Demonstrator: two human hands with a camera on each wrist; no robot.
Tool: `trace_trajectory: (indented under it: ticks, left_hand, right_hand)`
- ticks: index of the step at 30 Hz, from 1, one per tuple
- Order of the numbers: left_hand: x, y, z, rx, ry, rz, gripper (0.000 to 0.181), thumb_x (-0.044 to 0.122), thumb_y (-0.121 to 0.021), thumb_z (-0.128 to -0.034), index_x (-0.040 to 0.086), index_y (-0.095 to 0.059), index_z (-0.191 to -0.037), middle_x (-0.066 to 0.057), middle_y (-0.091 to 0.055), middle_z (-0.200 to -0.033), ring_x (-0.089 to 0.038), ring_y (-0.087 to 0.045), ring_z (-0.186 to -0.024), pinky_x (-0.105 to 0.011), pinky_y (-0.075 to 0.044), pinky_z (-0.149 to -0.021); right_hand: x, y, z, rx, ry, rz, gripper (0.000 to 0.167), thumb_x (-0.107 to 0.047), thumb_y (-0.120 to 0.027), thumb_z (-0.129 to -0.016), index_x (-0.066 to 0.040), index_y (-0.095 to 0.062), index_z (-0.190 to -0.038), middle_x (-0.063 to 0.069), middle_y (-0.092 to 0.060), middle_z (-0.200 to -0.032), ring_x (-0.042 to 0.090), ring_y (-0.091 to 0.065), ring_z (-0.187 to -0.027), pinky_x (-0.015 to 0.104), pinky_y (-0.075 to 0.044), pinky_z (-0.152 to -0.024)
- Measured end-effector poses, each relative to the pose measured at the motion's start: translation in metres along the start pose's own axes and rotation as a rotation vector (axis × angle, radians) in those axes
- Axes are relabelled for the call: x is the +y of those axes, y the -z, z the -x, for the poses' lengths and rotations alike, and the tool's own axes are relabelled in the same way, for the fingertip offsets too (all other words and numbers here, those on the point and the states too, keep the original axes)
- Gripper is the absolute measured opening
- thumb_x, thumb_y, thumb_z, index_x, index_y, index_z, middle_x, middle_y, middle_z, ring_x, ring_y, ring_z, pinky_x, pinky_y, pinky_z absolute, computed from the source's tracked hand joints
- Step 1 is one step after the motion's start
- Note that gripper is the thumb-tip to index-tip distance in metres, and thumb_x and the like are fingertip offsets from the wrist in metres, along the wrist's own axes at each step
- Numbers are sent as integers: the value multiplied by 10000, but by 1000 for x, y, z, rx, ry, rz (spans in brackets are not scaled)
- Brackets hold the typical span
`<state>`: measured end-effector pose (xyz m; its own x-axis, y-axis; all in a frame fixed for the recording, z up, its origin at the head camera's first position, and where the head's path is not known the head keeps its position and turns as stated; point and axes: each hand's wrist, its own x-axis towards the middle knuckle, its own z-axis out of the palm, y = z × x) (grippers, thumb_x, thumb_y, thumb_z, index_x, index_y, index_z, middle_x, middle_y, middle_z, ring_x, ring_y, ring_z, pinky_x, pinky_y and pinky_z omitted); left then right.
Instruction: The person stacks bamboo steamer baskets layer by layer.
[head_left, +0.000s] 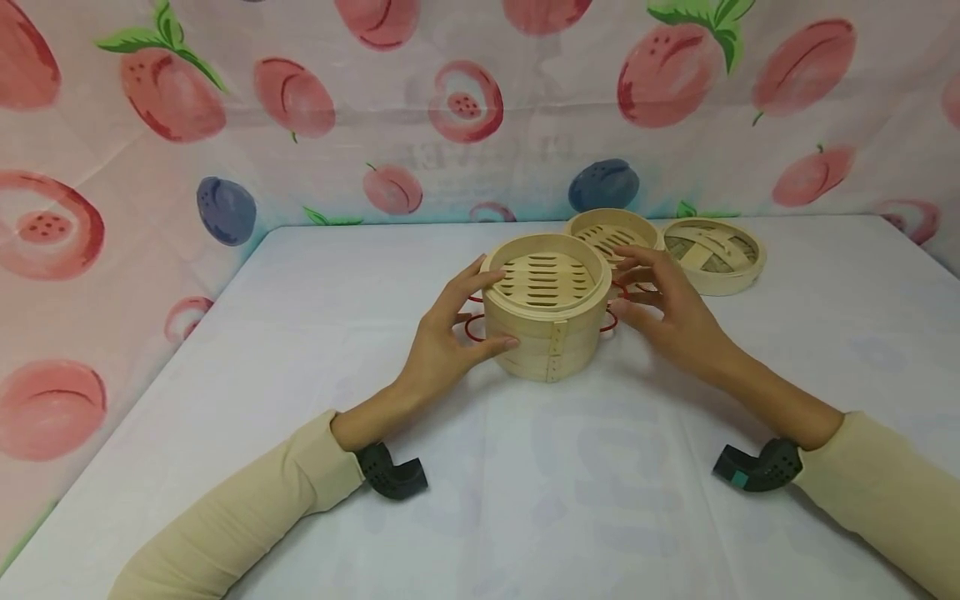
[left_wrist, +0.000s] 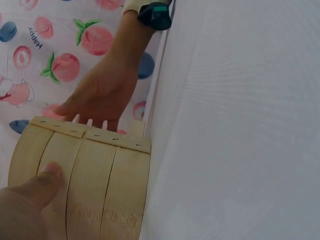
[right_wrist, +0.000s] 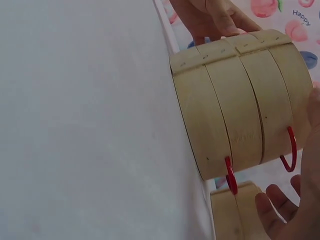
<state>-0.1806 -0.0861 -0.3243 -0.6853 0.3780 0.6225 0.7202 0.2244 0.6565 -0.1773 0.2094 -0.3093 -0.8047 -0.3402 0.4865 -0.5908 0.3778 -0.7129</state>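
Observation:
Two stacked round bamboo steamer baskets stand upright on the table, with a slatted base showing inside the top one. My left hand grips the stack's left side, its thumb pressed on the front wall and a finger over the top rim. At the right side my right hand is beside the baskets, fingers spread and loosely bent around nothing. Red loop handles stick out from the side walls. In the right wrist view the right fingers lie apart from the wall; whether its thumb touches cannot be told.
Behind the stack to the right is another bamboo steamer basket, partly hidden. A woven bamboo lid lies right of it. The white-covered table meets a fruit-print cloth at its back edge.

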Motion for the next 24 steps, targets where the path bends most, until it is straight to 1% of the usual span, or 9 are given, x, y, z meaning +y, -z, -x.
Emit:
trace_trajectory:
  ticks: [6, 8, 11, 13, 16, 18, 20, 22, 24]
  left_hand:
    - [0, 0, 0, -3, 12, 12, 740, 76, -831, -738, 146, -463, -1376, 12, -302, -1527, -147, -309, -1375, -466, -488, -880]
    - [0, -1, 1, -1, 15, 12, 742, 68, -833, -733, 136, -463, -1372, -13, -302, -1527, -160, -310, -1375, -475, -486, -878]
    - [0, -1, 1, 4, 7, 19, 748, 57, -838, -721, 110, -464, -1367, -60, -304, -1526, -198, -314, -1377, -497, -485, -871]
    - [1, -1, 0, 7, 2, 25, 744, 49, -836, -720, 101, -467, -1364, -89, -307, -1522, -219, -319, -1375, -509, -485, -867]
    - [2, -1, 1, 11, -2, 31, 746, 54, -836, -722, 114, -470, -1369, -79, -311, -1521, -207, -320, -1374, -504, -487, -866]
    - [1, -1, 1, 8, 4, 23, 741, 63, -834, -728, 130, -472, -1370, -66, -313, -1522, -184, -317, -1374, -490, -488, -871]
    - [0, -1, 1, 7, 9, 12, 742, 76, -836, -730, 141, -471, -1373, -45, -311, -1524, -160, -312, -1374, -478, -488, -873]
    - [0, -1, 1, 5, 11, 5, 739, 86, -834, -735, 153, -470, -1375, -35, -311, -1525, -146, -311, -1374, -471, -488, -876]
    - [0, -1, 0, 4, 6, 5, 739, 82, -833, -736, 153, -469, -1375, -46, -313, -1523, -146, -311, -1373, -472, -490, -872]
  right_hand:
    - [0, 11, -2, 83, 39, 139, 483, -45, -566, -958, -84, -415, -1416, 104, -453, -1279, 199, -507, -1097, 149, -416, -869]
    - [2, 14, -3, 108, 38, 170, 443, -60, -560, -965, -68, -444, -1392, 115, -457, -1265, 171, -516, -1080, 133, -419, -850]
    - [6, 20, -4, 133, 19, 215, 417, -81, -579, -959, -49, -477, -1362, 117, -473, -1246, 189, -531, -1069, 107, -426, -839]
    - [10, 22, -5, 132, -3, 231, 422, -91, -598, -950, -59, -488, -1356, 122, -474, -1253, 214, -537, -1070, 101, -433, -837]
    - [17, 26, -5, 120, -35, 250, 437, -112, -627, -937, -81, -504, -1355, 130, -478, -1251, 249, -533, -1051, 119, -445, -846]
    - [21, 27, -6, 105, -42, 267, 439, -118, -639, -930, -85, -514, -1350, 143, -477, -1249, 251, -524, -1023, 184, -473, -868]
    - [22, 28, -6, 95, -43, 301, 437, -126, -658, -918, -73, -530, -1332, 134, -479, -1260, 258, -512, -1020, 305, -496, -892]
    - [24, 29, -8, 90, -31, 341, 432, -128, -674, -907, -52, -543, -1311, 145, -475, -1278, 288, -499, -1052, 427, -479, -909]
    - [26, 30, -11, 90, -17, 386, 430, -111, -696, -886, -31, -558, -1286, 161, -468, -1289, 318, -481, -1102, 515, -443, -898]
